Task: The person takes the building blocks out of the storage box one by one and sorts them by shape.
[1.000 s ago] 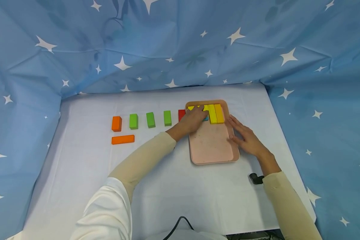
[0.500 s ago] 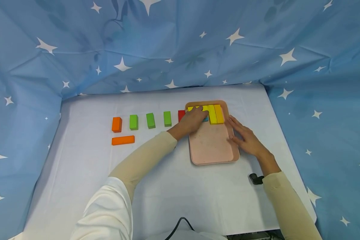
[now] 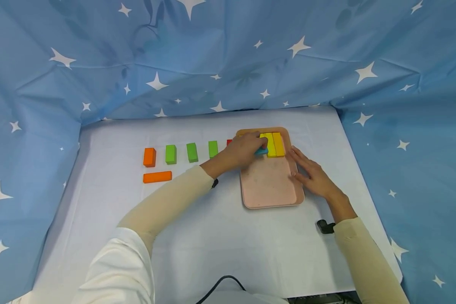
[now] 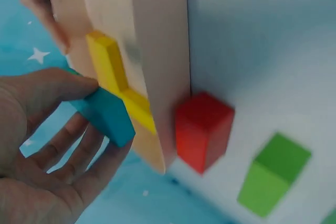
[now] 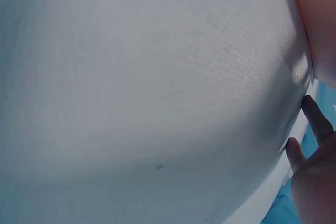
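A pink tray lies on the white table, with yellow blocks lined along its far end. My left hand is over the tray's far left corner and grips a teal block; in the left wrist view the teal block sits between thumb and fingers, next to the yellow blocks and the tray's rim. My right hand rests flat on the tray's right rim, fingers straight. A red block stands just outside the tray's left edge.
Left of the tray runs a row of three green blocks and an orange block, with a long orange block lying in front. Blue star-patterned cloth walls the table on three sides. A black cable lies near the front edge.
My left hand has lifted slightly and shifted toward the tray's far left corner, covering more of the yellow blocks there. The right hand has stayed on the rim.
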A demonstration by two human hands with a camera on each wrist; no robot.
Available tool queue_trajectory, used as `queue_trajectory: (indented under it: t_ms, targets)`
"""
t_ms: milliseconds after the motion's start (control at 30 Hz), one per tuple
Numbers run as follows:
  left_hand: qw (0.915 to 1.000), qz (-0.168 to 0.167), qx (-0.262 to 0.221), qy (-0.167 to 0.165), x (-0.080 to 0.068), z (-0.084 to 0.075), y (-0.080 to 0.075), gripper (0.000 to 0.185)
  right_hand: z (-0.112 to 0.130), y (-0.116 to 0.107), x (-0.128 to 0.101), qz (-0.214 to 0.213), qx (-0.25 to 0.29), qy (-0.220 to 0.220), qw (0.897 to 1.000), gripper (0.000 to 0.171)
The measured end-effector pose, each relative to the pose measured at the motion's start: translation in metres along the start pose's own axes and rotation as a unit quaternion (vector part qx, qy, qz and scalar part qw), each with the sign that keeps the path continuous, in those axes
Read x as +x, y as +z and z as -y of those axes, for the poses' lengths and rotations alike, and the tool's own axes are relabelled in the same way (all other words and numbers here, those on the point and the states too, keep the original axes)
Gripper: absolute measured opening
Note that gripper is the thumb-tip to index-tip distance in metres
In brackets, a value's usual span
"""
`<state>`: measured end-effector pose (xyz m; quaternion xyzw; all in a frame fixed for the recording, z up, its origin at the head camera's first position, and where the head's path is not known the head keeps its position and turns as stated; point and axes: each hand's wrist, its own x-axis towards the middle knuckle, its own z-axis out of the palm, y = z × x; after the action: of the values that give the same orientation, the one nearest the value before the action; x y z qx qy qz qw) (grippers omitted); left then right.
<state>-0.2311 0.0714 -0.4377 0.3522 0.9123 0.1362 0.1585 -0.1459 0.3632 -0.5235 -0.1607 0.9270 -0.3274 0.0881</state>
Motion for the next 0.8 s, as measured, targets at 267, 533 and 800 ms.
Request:
queue_trajectory:
  t_ms: [267, 533, 800]
  targets:
    - [0.9999, -0.015, 0.005, 0.005, -0.054, 0.030, -0.029, 0.038, 0.001, 0.002, 0.002, -0.004, 0.002, -0.004, 1.000, 0.072]
    - [0.9983, -0.023, -0.016, -0.052, -0.122, 0.078, -0.029, 0.051, 0.001, 0.004, 0.002, 0.005, 0.014, -0.003, 1.000, 0.072]
    - [0.9943, -0.032, -0.045, -0.091, -0.203, 0.131, -0.015, 0.045, 0.006, 0.002, 0.003, 0.014, 0.009, 0.031, 0.999, 0.072]
